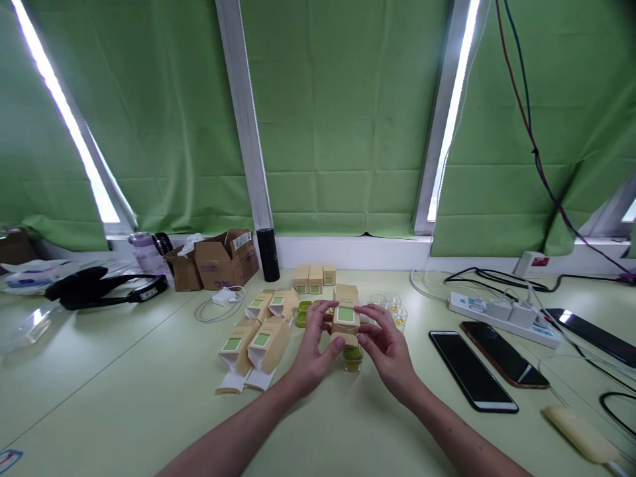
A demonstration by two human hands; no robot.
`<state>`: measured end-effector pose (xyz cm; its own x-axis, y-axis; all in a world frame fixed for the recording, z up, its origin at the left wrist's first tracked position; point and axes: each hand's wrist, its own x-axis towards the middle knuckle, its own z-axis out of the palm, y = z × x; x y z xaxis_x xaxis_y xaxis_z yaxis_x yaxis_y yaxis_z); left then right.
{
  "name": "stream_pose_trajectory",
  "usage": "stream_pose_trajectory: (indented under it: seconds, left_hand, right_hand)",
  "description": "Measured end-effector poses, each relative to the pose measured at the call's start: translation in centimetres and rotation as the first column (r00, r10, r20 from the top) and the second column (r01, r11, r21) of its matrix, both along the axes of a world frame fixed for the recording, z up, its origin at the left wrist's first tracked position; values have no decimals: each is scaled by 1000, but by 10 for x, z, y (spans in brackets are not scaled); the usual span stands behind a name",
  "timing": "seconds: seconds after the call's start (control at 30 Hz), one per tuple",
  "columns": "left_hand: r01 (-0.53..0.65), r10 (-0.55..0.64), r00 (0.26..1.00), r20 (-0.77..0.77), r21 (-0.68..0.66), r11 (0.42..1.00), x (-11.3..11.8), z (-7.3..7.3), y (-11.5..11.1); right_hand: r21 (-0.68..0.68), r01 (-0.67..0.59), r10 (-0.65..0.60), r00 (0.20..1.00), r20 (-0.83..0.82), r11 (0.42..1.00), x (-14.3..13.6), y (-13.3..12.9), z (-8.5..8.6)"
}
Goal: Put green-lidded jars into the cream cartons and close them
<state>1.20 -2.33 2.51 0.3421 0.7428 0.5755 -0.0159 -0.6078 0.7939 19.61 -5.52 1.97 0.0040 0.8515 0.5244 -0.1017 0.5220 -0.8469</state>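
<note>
Both hands hold a small tan cardboard box with a green label, its bottom flap folded out toward me. My left hand grips the box's left side, fingers curled round it. On the right side, my right hand pinches it between thumb and fingers. Just under the flap stands a small glass jar with green on top, partly hidden by the box. Left of my hands lie several unfolded tan boxes with open flaps. Green lids sit behind my left hand, and clear glass jars behind my right.
Closed tan boxes stand at the back, near a black cylinder and a brown carton. A white charger lies left. Phones, a power strip and cables lie right; a black headset lies far left.
</note>
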Motion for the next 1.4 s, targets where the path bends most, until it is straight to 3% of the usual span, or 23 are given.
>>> stream_pose_trajectory:
  seconds: [0.7, 1.4]
  left_hand:
    - [0, 6, 997, 81, -68, 998, 2, 2, 0]
    - [-60, 59, 996, 63, 7, 998, 4, 1, 0]
  right_hand:
    - [71, -29, 23, 997, 72, 997, 0, -1, -5]
    - [56, 20, -24, 997, 71, 998, -2, 2, -6]
